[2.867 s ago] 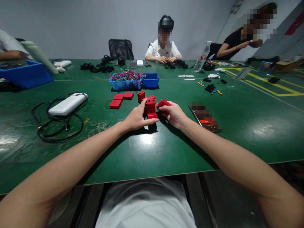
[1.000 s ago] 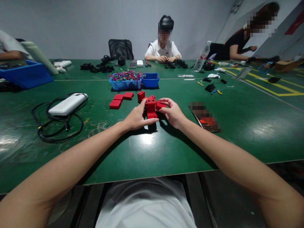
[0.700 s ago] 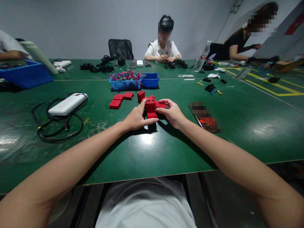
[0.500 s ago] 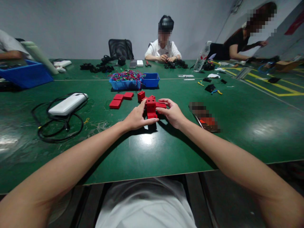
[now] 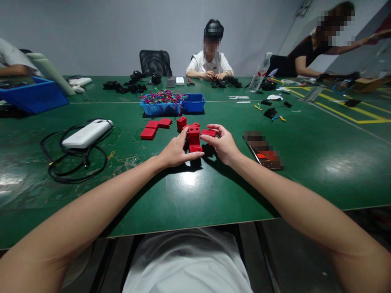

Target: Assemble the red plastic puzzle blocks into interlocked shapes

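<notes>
A flat red block (image 5: 209, 132), probably light, stiff and best held edgewise, is pinched in the right hand (image 5: 225, 145). Stacked red blocks (image 5: 194, 140) are gripped by the left hand (image 5: 174, 151).

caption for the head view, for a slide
Left hand steadies a red block assembly while the right hand holds a red piece beside it, above a green table.

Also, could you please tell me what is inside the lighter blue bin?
Tangled, multicoloured wires show in the bin, heaped above its rim; anything beneath them is covered and cannot be seen.
</notes>
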A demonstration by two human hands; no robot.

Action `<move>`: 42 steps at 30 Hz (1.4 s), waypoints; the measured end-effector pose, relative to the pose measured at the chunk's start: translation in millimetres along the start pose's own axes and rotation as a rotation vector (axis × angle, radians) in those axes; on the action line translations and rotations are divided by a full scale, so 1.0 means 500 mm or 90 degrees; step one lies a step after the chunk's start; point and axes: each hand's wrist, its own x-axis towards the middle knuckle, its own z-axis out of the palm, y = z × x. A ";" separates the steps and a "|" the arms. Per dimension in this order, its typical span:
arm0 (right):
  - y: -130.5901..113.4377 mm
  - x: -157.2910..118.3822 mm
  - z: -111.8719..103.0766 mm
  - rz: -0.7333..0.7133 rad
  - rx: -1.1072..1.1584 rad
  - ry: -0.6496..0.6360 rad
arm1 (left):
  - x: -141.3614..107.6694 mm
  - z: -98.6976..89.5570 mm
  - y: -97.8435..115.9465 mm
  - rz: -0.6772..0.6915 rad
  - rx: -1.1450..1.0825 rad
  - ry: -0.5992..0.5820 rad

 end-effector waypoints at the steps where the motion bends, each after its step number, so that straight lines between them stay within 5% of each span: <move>1: 0.002 0.000 -0.001 0.004 -0.001 0.002 | 0.000 0.000 0.000 -0.001 0.000 0.000; 9: 0.010 0.003 -0.005 0.055 -0.022 -0.054 | 0.001 -0.003 0.000 0.014 -0.009 0.000; 31: 0.003 -0.002 -0.002 -0.023 -0.001 -0.101 | 0.001 -0.001 0.001 -0.003 -0.019 -0.004; 42: -0.001 0.005 -0.003 -0.034 -0.037 0.022 | 0.001 -0.002 0.005 -0.002 -0.008 -0.001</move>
